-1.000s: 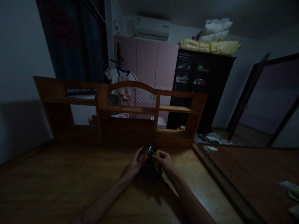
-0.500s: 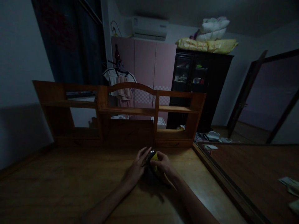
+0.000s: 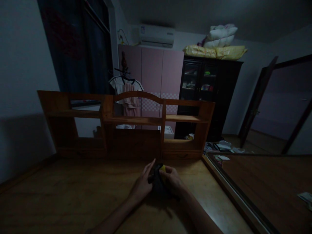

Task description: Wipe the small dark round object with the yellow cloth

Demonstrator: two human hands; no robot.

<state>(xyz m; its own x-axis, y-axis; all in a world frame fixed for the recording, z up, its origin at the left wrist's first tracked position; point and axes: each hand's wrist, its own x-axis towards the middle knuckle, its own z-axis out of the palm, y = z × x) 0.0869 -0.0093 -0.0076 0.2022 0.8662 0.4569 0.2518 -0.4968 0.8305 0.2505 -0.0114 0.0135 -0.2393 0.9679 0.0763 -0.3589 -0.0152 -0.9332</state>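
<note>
Over the wooden desk top [image 3: 102, 195], a dark, glossy object [image 3: 158, 182] lies between my two hands; the dim light hides its exact kind. My left hand [image 3: 143, 180] grips it from the left side, thumb and fingers around its edge. A small yellow cloth-like piece [image 3: 162, 169] is pinched in my right hand [image 3: 173, 179] and pressed against the dark object's upper right side. Part of the dark object is covered by my right hand and wrist.
A wooden shelf unit [image 3: 133, 121] with open compartments and low drawers runs along the desk's far edge. To the right, beyond a raised edge [image 3: 226, 191], is a brown surface with papers [image 3: 223, 158]. Behind stand a pink wardrobe [image 3: 151, 70] and a dark cabinet [image 3: 226, 87].
The view has tilted up slightly, so the room appears lower. The dark object has turned a little between my hands, and its bright highlight has faded. Both hands keep their holds.
</note>
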